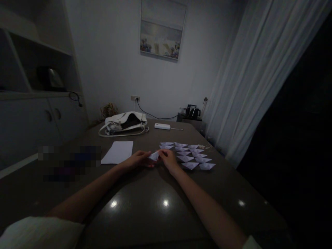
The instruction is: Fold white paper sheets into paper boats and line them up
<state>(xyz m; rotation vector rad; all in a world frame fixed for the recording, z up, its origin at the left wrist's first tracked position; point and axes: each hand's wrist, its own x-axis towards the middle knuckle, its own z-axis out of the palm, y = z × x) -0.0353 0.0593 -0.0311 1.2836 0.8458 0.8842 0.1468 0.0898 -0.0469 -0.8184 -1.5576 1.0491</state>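
A small piece of folded white paper (154,156) is held between my two hands, just above the dark table. My left hand (137,159) grips its left side, with the thumb on top and the fingers beneath. At its right side, the fingers of my right hand (168,159) pinch the paper. Several folded paper boats (184,158) stand in rows to the right of my right hand. Left of my left hand lies a stack of blank white paper (118,152). The exact shape of the held paper is partly covered by my fingers.
A white handbag (126,123) lies at the back left of the table (140,214). Near the back edge is a white power bank (162,126) with a short strap. Small scraps (204,147) lie behind the boats. A curtain (233,79) hangs along the right.
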